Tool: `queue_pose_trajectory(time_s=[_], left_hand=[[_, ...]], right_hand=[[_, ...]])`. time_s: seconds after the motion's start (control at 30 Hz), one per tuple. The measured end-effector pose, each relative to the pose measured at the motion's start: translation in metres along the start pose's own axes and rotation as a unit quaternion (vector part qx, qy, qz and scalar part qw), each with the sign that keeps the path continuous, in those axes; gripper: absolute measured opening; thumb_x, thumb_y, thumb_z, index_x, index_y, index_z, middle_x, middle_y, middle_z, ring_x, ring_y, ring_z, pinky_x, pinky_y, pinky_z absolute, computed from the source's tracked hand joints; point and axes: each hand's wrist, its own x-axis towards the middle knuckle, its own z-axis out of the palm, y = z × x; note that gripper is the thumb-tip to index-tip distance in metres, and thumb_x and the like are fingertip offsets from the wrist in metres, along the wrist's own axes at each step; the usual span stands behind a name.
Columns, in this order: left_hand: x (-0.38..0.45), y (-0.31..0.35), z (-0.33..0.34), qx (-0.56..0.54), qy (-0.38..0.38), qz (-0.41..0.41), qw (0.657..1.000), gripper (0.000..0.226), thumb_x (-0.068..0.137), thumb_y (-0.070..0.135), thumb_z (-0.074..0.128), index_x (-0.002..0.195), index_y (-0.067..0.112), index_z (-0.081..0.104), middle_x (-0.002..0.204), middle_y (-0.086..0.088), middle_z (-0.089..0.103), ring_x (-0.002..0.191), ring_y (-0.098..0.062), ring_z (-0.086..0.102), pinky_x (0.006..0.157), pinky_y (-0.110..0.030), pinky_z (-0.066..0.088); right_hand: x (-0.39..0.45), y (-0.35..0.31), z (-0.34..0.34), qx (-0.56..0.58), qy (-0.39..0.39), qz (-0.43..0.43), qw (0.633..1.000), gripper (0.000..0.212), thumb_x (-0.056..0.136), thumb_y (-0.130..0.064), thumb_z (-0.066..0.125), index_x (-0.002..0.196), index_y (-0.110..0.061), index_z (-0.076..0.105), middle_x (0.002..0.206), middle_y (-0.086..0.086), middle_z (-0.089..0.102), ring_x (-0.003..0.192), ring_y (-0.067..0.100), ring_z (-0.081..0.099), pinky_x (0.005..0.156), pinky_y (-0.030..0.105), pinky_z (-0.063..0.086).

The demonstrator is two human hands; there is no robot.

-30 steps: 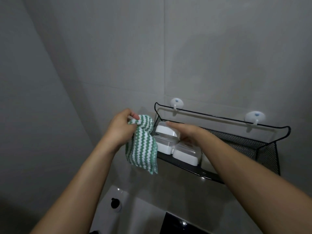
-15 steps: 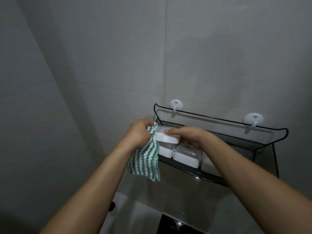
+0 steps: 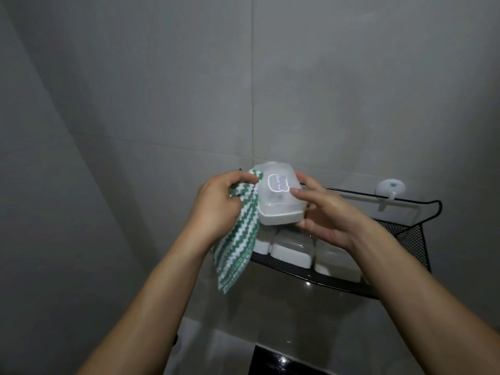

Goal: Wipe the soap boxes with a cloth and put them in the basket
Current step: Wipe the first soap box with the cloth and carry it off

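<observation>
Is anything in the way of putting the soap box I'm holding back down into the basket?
Three other soap boxes already fill the basket's left and middle floor beneath the held soap box; the right part looks free.

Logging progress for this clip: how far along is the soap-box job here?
Done, apparently: three soap boxes sit in the black basket, though whether they were wiped cannot be told. In hand: the right hand holds a fourth box above the basket while the left hand presses the striped cloth against its side. Left: finish wiping and place it in the basket.
</observation>
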Motion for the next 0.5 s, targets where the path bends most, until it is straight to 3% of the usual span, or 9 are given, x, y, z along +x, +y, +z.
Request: queue_pose_trajectory(time_s=[0.1, 0.2, 0.27, 0.37, 0.5], left_hand=[[0.005, 0.006, 0.003, -0.036, 0.001, 0.025, 0.999, 0.051, 0.082, -0.008, 0.053, 0.113, 0.029, 0.069, 0.111, 0.01, 0.07, 0.098, -0.007, 0.067, 0.085, -0.028, 0.053], [0.018, 0.011, 0.004, -0.076, 0.047, 0.017, 0.996, 0.041, 0.083, -0.003, 0.062, 0.114, 0.023, 0.065, 0.103, 0.008, 0.071, 0.095, -0.009, 0.068, 0.087, -0.029, 0.054], [0.028, 0.016, 0.003, -0.093, 0.094, 0.007, 0.991, 0.032, 0.082, 0.002, 0.067, 0.11, 0.02, 0.067, 0.1, 0.005, 0.072, 0.093, -0.012, 0.069, 0.089, -0.033, 0.056], [0.043, 0.03, 0.003, -0.107, 0.143, 0.031, 0.983, 0.022, 0.079, 0.009, 0.07, 0.099, 0.018, 0.073, 0.092, 0.004, 0.074, 0.088, -0.012, 0.071, 0.087, -0.038, 0.058], [0.051, 0.053, 0.015, -0.067, 0.179, 0.109, 0.975, 0.016, 0.078, 0.011, 0.069, 0.09, 0.02, 0.075, 0.084, 0.013, 0.073, 0.08, -0.002, 0.067, 0.077, -0.023, 0.054]], right_hand=[[-0.007, -0.008, -0.003, -0.023, 0.035, -0.028, 0.999, 0.065, 0.089, 0.009, 0.054, 0.136, -0.037, 0.053, 0.108, 0.01, 0.073, 0.088, 0.029, 0.075, 0.065, 0.042, 0.062], [-0.018, -0.016, -0.011, -0.076, 0.077, -0.047, 0.993, 0.073, 0.086, 0.008, 0.059, 0.137, -0.043, 0.051, 0.117, 0.009, 0.066, 0.09, 0.03, 0.073, 0.064, 0.041, 0.062], [-0.023, -0.019, -0.015, -0.088, 0.098, -0.054, 0.99, 0.073, 0.084, 0.01, 0.061, 0.139, -0.037, 0.049, 0.116, 0.007, 0.067, 0.095, 0.03, 0.07, 0.065, 0.041, 0.061], [-0.03, -0.02, -0.016, -0.114, 0.103, -0.058, 0.986, 0.055, 0.084, 0.009, 0.061, 0.134, -0.014, 0.056, 0.109, 0.004, 0.071, 0.093, 0.025, 0.065, 0.069, 0.038, 0.054], [-0.035, -0.022, -0.017, -0.122, 0.099, -0.06, 0.986, 0.047, 0.082, 0.009, 0.063, 0.125, -0.009, 0.062, 0.108, 0.012, 0.073, 0.092, 0.024, 0.068, 0.07, 0.035, 0.055]])
